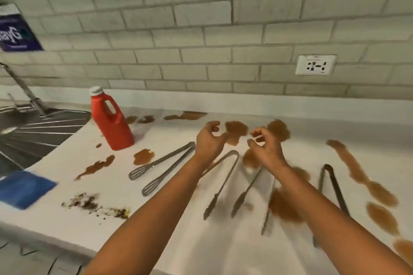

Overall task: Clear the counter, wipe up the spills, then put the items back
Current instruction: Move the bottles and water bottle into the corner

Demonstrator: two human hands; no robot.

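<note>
Four sets of tongs (221, 183), a red bottle (111, 121) near the sink-side edge, brown spills (237, 131) all on the tabletop (183, 241): nothing cleared. Left hand (209, 140), right hand (266, 147) hover mid-tabletop, fingers loosely curled, empty.

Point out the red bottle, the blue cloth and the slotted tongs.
red bottle (114, 128): head view, on its body below the handle.
blue cloth (23, 188): head view, on its middle.
slotted tongs (166, 162): head view, midway along its arms.

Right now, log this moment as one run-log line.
phase: clearing not begun | left hand: open, empty | right hand: open, empty | tongs, red bottle on counter | brown spills unwiped
</note>
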